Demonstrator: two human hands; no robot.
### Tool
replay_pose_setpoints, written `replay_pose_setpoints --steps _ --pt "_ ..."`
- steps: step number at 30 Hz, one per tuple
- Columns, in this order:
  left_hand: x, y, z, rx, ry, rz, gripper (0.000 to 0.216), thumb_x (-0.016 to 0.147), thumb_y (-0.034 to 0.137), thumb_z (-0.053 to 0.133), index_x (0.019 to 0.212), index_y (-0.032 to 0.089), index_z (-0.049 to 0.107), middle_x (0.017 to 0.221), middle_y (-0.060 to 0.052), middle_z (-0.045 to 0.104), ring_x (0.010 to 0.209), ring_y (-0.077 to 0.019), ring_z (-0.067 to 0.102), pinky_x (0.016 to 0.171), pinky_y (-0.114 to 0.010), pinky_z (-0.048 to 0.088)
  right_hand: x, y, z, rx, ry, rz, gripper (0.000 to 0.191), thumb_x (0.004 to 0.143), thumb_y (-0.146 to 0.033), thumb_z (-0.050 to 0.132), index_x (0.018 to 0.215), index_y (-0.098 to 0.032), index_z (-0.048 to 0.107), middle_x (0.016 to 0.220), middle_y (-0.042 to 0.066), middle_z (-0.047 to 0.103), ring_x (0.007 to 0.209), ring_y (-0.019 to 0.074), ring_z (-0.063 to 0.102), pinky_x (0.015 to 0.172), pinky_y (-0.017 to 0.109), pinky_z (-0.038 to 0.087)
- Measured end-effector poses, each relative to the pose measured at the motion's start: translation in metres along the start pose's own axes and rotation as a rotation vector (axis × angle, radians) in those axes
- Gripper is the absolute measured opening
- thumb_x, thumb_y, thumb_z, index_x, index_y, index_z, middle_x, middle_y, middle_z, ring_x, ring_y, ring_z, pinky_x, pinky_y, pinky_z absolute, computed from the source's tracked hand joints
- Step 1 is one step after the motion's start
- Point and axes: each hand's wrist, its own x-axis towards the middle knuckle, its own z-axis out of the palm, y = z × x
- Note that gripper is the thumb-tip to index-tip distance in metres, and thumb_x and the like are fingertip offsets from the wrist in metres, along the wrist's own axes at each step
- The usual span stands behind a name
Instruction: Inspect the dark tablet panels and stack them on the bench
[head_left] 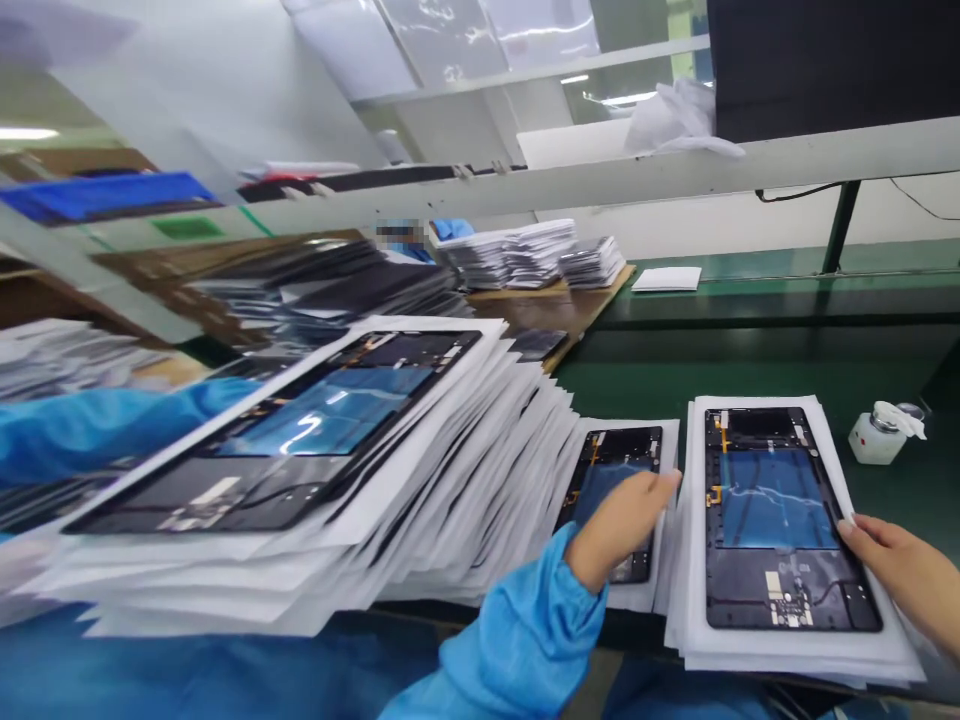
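Note:
A stack of open-backed tablets layered with white sheets [802,655] lies in front of me at the right. Its top tablet [772,500] shows a blue battery area, orange ribbon strips and a small circuit board. My right hand [900,565] is closed at the stack's right edge, thumb by the tablet's rim. At its left edge is my left hand [626,520], in a blue sleeve, its fingers curled and partly hidden. Behind that hand, a second tablet [619,470] on a white sheet is partly covered by it.
A tall, leaning stack of white sheets and tablets [465,470] stands left, beside a co-worker's blue sleeve [127,425]. A white bottle [876,440] with tissue on its metal lid stands right. Further paper piles [510,255] lie behind, under a rail [637,170].

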Motion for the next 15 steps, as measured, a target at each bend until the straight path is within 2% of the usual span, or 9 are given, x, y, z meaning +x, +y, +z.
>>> replay_pose_setpoints --steps 2,4,7,10,13,15 --pt "-0.012 0.024 0.005 -0.019 -0.145 0.062 0.049 0.082 0.056 0.029 0.067 0.015 0.052 0.074 -0.006 0.06 0.068 -0.018 0.055 0.058 -0.026 0.034 0.003 -0.005 -0.002 -0.035 -0.044 -0.021 0.038 0.076 -0.051 0.044 0.093 -0.023 0.065 0.095 0.003 0.065 0.092 0.0251 0.058 0.076 0.031 0.042" --pt "-0.02 0.039 0.01 0.006 -0.169 0.097 0.046 0.084 0.051 0.028 0.066 0.016 0.051 0.075 -0.007 0.06 0.07 -0.0184 0.054 0.059 -0.027 0.033 0.003 -0.009 -0.002 -0.112 -0.05 -0.042 0.037 0.079 -0.048 0.04 0.09 -0.023 0.065 0.093 0.003 0.065 0.09 0.0243 0.057 0.074 0.03 0.041" --pt "-0.024 0.049 0.012 0.033 -0.11 0.105 0.041 0.087 0.042 0.025 0.065 0.016 0.048 0.075 -0.007 0.059 0.073 -0.0186 0.055 0.062 -0.027 0.032 -0.003 -0.017 0.0 -0.234 -0.009 -0.087 0.038 0.083 -0.046 0.031 0.09 -0.023 0.061 0.094 0.004 0.063 0.088 0.0234 0.056 0.073 0.031 0.04" --pt "-0.029 0.053 0.009 0.066 -0.032 0.055 0.039 0.087 0.041 0.025 0.062 0.017 0.045 0.07 -0.005 0.059 0.07 -0.0179 0.055 0.058 -0.026 0.03 -0.013 -0.028 0.0 -0.275 0.06 -0.077 0.038 0.085 -0.046 0.024 0.091 -0.023 0.055 0.091 0.006 0.062 0.082 0.0237 0.056 0.071 0.033 0.039" --pt "-0.037 0.057 0.003 0.102 0.063 0.025 0.039 0.088 0.04 0.026 0.061 0.018 0.043 0.065 -0.004 0.057 0.065 -0.0174 0.054 0.056 -0.026 0.027 -0.029 -0.04 -0.002 -0.238 0.135 -0.058 0.035 0.085 -0.048 0.025 0.089 -0.026 0.052 0.087 0.004 0.061 0.074 0.0225 0.056 0.063 0.032 0.04" --pt "-0.043 0.059 0.002 -0.001 0.136 0.009 0.037 0.087 0.039 0.027 0.062 0.018 0.045 0.065 -0.003 0.056 0.065 -0.0167 0.053 0.057 -0.026 0.029 -0.042 -0.048 -0.002 -0.161 0.183 -0.038 0.033 0.085 -0.049 0.028 0.086 -0.028 0.053 0.082 0.001 0.061 0.071 0.0206 0.055 0.059 0.029 0.039"
